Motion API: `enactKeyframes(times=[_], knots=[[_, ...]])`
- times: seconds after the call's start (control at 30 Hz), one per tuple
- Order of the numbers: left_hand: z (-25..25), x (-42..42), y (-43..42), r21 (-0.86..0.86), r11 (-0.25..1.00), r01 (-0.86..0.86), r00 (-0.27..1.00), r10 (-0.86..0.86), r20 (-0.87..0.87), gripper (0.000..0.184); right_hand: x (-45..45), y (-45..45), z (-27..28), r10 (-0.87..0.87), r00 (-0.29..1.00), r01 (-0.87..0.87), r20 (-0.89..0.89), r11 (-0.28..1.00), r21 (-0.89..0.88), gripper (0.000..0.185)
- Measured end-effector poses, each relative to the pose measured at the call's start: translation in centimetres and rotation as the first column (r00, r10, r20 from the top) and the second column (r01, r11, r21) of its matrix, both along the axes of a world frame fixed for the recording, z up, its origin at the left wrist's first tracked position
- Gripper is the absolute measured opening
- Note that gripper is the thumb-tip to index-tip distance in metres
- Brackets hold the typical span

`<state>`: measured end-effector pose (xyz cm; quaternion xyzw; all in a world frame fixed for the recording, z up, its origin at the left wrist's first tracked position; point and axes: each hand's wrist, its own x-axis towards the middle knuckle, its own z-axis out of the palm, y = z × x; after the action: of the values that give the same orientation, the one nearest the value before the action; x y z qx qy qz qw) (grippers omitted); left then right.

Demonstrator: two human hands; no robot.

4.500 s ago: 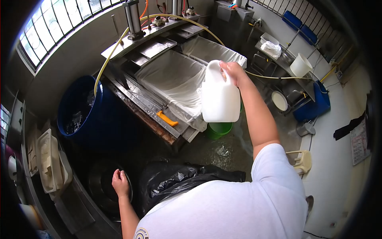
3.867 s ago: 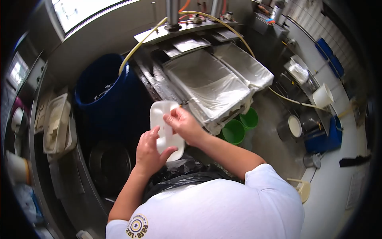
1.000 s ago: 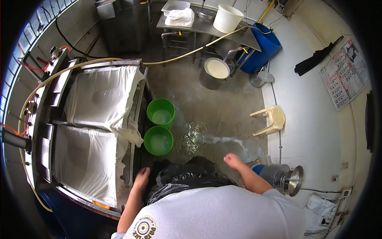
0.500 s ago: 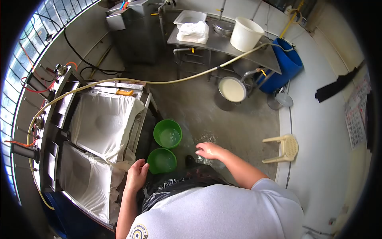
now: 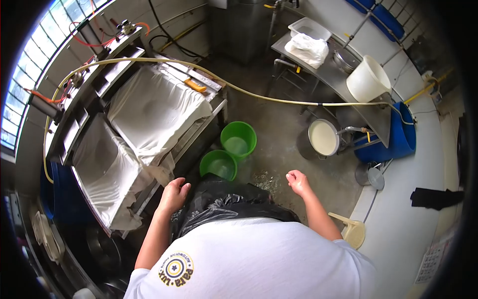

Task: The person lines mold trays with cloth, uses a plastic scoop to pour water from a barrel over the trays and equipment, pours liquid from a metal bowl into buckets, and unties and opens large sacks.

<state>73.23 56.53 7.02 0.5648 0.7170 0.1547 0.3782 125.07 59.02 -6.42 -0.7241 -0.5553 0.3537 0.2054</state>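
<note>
Both hands are empty: the left hand hangs with its fingers loosely bent beside the black plastic apron, and the right hand is lightly curled in the air above the floor. This looks like a pause between handling steps, since nothing is being held; taking up either bucket would call for a bend and a low reach. Nearest the left hand are the near green bucket and the near cloth liner, neither of them visibly touched. That bucket stands on the floor beside the far green bucket, just off the metal frame, and both appear to have cloudy, whitish liquid in the bottom. The near and far cloth liners sag into box-shaped moulds, which they cover. Farther off, a steel pot on the floor holds creamy liquid up near its rim. On the metal table behind it are a white bucket, whose contents are out of sight, and a translucent tub with a white bag in front.
</note>
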Motion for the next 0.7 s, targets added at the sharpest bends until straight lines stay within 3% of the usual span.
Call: enactKeyframes(times=[0.27,0.33,0.47,0.6,0.7], knots=[[-1.8,-2.4,-2.0,-0.036,0.993,-0.112,0.993,0.111,-0.037,0.043,-5.4,6.3,3.7,0.196,0.978,-0.19,0.075,0.978,-0.083,0.032],[-1.5,-3.1,-1.6,0.089,0.992,-0.09,0.994,0.096,-0.057,0.038,-7.1,8.7,3.8,0.237,0.97,-0.232,0.061,0.969,-0.088,0.032],[0.8,-3.9,2.6,0.447,0.868,-0.217,0.964,0.262,-0.042,0.029,-11.1,13.2,5.4,0.349,0.935,-0.353,0.064,0.934,0.059,0.033],[2.6,-7.8,10.8,0.633,0.748,-0.199,0.934,0.34,-0.108,0.037,-15.9,17.9,8.5,0.434,0.901,-0.43,-0.004,0.893,0.134,0.034],[0.6,-13.4,17.8,0.773,0.606,-0.19,0.861,0.48,-0.165,0.049,-19.7,23.5,9.4,0.501,0.866,-0.494,0.009,0.85,0.183,0.033]])
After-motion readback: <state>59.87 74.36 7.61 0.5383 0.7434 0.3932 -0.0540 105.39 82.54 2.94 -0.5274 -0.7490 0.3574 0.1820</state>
